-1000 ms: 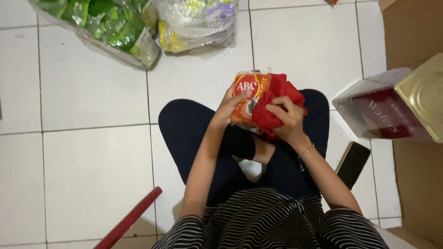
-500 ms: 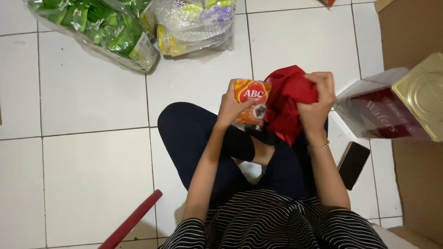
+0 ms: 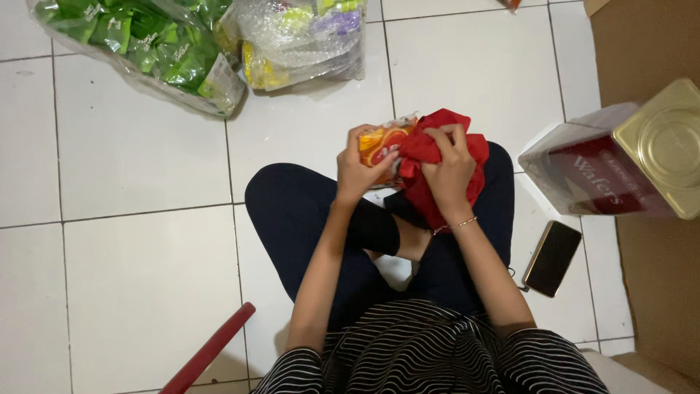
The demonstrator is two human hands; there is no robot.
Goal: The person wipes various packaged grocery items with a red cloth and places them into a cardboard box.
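Note:
I sit cross-legged on a white tiled floor. My left hand (image 3: 359, 166) grips an orange snack packet (image 3: 379, 143) held above my knees. My right hand (image 3: 446, 171) clutches a red plastic bag (image 3: 437, 182) that is bunched up against the packet's right side. Both hands press close together, and part of the packet is hidden behind the red bag and my fingers. A thin bracelet sits on my right wrist.
A clear bag of green packets (image 3: 146, 51) and a clear bag of yellow and purple packets (image 3: 306, 40) lie at the top. A red tin with a gold lid (image 3: 627, 160) stands at right, a dark phone (image 3: 552, 257) below it. A red stick (image 3: 208, 349) lies lower left. Brown cardboard (image 3: 656, 44) borders the right.
The packet has turned in my left hand, showing a different face. My right hand came back from the right and lowered, bunching the red bag against the packet.

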